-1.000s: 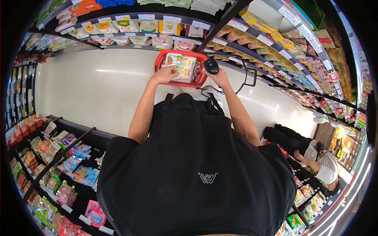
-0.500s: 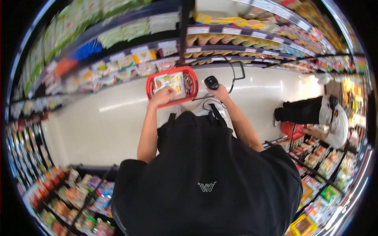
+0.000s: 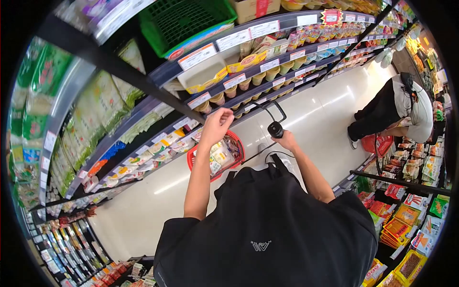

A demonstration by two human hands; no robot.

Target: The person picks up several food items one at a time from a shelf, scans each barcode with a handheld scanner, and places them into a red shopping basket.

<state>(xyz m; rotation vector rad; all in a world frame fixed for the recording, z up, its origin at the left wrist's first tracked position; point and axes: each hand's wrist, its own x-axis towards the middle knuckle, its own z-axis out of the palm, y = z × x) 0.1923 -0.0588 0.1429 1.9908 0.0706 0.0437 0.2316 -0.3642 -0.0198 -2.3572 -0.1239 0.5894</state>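
My left hand [image 3: 218, 126] is raised above the near side of the red shopping basket [image 3: 192, 160], close to the shelf front. Its fingers are loosely bent and slightly apart, and I see nothing in them. Below it, white food packs [image 3: 221, 157] and some darker packets [image 3: 232, 145] lie inside the basket, partly covered by my forearm. To the right, my right hand [image 3: 287, 140] is closed around a black pull handle [image 3: 275, 129]. A thin dark rod runs from near that hand toward the basket. A dark wire-like loop [image 3: 282, 111] rises beyond the handle.
Shelves ahead carry rows of small cups [image 3: 258, 78], a green crate [image 3: 186, 24] and bagged greens [image 3: 88, 107]. At right, a person [image 3: 382, 107] bends beside another red basket [image 3: 377, 143]. Packaged food [image 3: 406, 215] fills a display at lower right. Pale floor [image 3: 158, 196] runs between.
My left hand has left the packs in the basket and risen toward the shelf. The view has turned and shows more upper shelving. My right hand keeps its hold on the handle.
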